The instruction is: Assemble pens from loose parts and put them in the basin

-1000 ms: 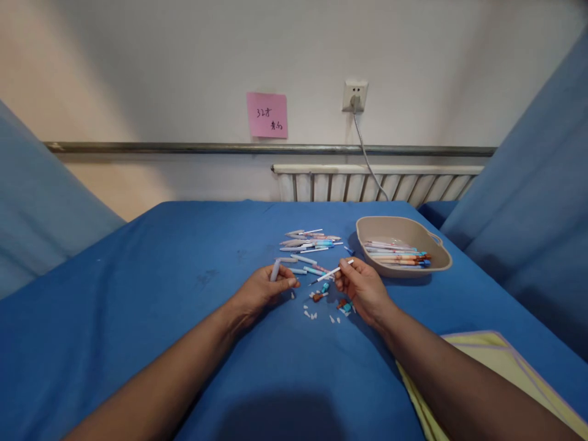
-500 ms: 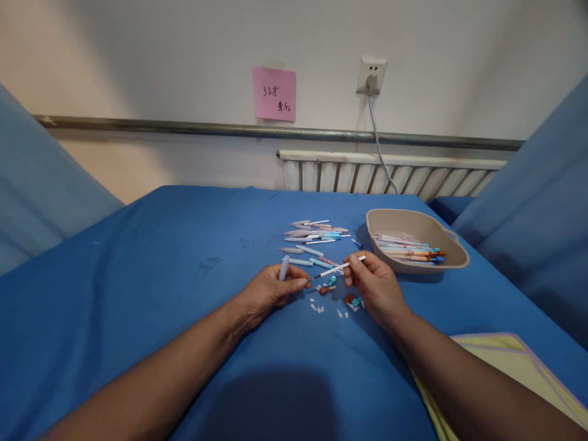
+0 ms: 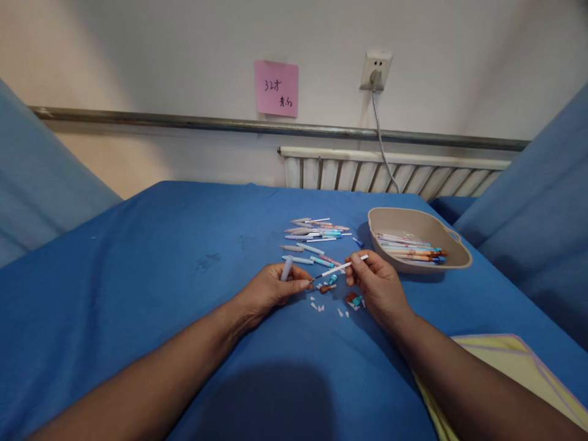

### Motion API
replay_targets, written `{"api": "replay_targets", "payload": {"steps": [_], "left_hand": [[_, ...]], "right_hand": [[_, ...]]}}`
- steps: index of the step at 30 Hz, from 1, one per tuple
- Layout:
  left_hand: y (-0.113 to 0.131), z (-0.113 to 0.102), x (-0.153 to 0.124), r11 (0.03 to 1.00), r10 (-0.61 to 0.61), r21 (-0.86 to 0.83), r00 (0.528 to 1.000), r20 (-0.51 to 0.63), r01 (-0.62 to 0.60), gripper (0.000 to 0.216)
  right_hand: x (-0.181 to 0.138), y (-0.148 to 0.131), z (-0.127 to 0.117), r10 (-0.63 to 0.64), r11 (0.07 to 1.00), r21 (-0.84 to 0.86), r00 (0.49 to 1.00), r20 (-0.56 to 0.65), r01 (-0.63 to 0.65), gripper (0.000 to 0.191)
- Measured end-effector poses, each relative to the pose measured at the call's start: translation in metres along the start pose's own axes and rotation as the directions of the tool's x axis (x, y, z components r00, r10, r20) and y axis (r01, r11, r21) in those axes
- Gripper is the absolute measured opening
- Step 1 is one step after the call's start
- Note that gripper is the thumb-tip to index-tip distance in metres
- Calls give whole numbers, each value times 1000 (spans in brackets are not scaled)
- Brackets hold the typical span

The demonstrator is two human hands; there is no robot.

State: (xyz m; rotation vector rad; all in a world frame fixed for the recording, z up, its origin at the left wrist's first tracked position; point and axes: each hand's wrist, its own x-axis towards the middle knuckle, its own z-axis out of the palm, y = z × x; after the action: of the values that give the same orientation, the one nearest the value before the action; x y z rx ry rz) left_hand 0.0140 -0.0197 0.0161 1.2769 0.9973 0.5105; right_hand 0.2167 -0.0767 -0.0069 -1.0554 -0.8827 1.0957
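A white pen refill (image 3: 337,269) is held over the blue-covered counter (image 3: 151,257), slanting up from left to right. Its right part is pinched between thumb and fingers of the right hand (image 3: 379,283), which is otherwise loosely curled. Its dark tip is met by the thumb and forefinger of the left hand (image 3: 267,293) — whether it is firmly gripped there cannot be told. A lavender-grey pen barrel (image 3: 286,269) is also held in the left hand, clasped by curled fingers and standing steeply.

Just beyond the hands, loose pen barrels (image 3: 310,248) in pale blue, grey and pink are laid in a loose group, with further white refills (image 3: 319,241) among them. Between and nearer than the hands, small white cone tips (image 3: 320,309) are scattered beside brown pieces (image 3: 325,288) and teal pieces (image 3: 332,279). A small blue piece (image 3: 358,242) is noted near the beige bin (image 3: 452,257) at far right, in which pens (image 3: 408,252) are stacked lengthwise. A yellow cloth (image 3: 498,358) is spread at near right — partly covered by the right forearm.
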Motion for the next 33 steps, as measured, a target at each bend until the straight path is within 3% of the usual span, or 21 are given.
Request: {"api": "replay_targets", "payload": {"steps": [6,11,17,21,33], "left_hand": [[-2,2,0,999,32,-26,999,-11,-33,30],[-3,4,1,991,130,17,989,-69,-129,26],[-1,6,-2,914,333,313,920,-207,-260,20],[-2,9,-5,868,421,382,877,-230,-316,22],[1,10,-7,893,398,304,896,-195,-330,24]], "right_hand": [[-2,0,1,-3,997,-74,999,33,5,29],[-5,-5,6,9,989,-145,997,79,3,30],[-3,0,10,108,988,-125,984,143,-90,27],[-2,5,9,176,984,-71,968,180,-166,30],[-3,6,10,242,951,131,937,252,-281,27]]}}
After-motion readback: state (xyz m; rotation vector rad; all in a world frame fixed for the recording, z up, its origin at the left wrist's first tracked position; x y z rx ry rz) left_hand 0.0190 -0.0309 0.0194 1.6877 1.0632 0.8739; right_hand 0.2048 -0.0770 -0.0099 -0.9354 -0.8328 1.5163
